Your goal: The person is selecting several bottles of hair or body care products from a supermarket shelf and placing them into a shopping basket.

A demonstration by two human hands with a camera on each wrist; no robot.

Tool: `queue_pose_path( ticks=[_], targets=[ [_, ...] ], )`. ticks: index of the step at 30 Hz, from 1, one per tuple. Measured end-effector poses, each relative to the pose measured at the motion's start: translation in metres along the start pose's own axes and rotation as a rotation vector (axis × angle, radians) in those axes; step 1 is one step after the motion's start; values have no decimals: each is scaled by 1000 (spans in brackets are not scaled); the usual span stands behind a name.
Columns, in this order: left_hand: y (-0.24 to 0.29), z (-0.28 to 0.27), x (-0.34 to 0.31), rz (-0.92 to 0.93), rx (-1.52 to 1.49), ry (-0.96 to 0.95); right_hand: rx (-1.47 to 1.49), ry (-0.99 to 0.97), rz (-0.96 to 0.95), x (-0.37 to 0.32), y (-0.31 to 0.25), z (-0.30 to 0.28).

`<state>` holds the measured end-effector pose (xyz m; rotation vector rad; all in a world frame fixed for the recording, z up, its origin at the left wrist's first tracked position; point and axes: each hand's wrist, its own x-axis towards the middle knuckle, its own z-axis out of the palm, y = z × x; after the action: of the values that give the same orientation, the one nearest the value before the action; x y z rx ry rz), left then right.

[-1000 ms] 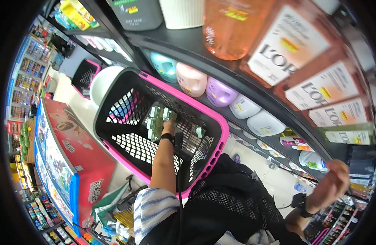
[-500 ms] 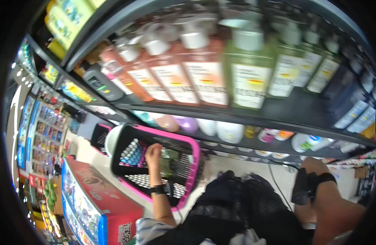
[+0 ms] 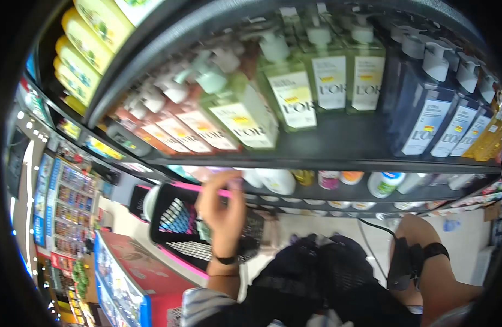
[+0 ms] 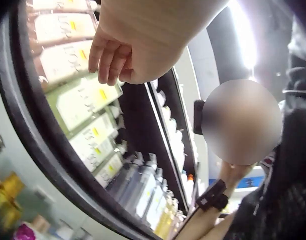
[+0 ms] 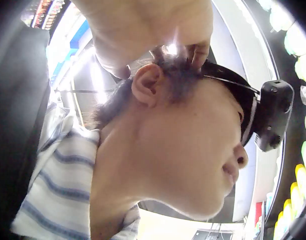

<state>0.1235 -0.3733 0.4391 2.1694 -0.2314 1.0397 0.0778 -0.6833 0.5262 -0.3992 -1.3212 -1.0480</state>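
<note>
My left hand [image 3: 221, 210] is raised over the black shopping basket [image 3: 166, 250] with the pink rim, below the shelf's front edge. Its fingers are loosely bent and hold nothing. In the left wrist view its fingertips [image 4: 113, 75] overlap a green pump bottle [image 4: 88, 102] with a white label. That row shows in the head view as pink bottles [image 3: 204, 131], green bottles [image 3: 292, 98] and dark blue bottles [image 3: 431, 120]. My right hand [image 5: 153, 25] is up at the side of the head, fingertips touching the hair [image 5: 178, 75] above the ear, thumb spread apart.
A lower shelf holds white jugs [image 3: 275, 182] and other containers. Yellow bottles [image 3: 84, 49] stand on the upper left shelf. Left of the basket is a red chest freezer [image 3: 136, 261]. A black cable [image 3: 368, 242] hangs near the right arm.
My left hand has come up out of the basket, away from the green bottles inside, toward the shelf. My right hand has risen to the head. The view has swung up and right along the shelf.
</note>
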Motion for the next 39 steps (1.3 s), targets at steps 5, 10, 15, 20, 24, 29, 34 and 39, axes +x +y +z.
queue_pose_path(
  ticks=[5, 10, 15, 20, 24, 29, 34, 39],
  targets=[
    [55, 54, 32, 150, -174, -66, 0, -4, 46, 11, -19, -16],
    [84, 100, 69, 245, -203, -77, 41, 17, 23, 12, -30, -20],
    [90, 144, 107, 299, 61, -22, 54, 24, 91, 18, -35, -21],
    [90, 162, 133, 228, 219, 122, 143, 55, 96, 16, -47, -17],
    [93, 169, 133, 222, 276, 126, 197, 86, 158, 21, -53, -16],
    [84, 166, 128, 296, 309, 186, 366, 162, 196, 24, -66, -7],
    [94, 151, 112, 276, 358, 227, 542, 267, 229, 30, -86, 6],
    [84, 145, 106, 399, 341, 246, 823, 499, 160, 48, -115, 32]
  ],
)
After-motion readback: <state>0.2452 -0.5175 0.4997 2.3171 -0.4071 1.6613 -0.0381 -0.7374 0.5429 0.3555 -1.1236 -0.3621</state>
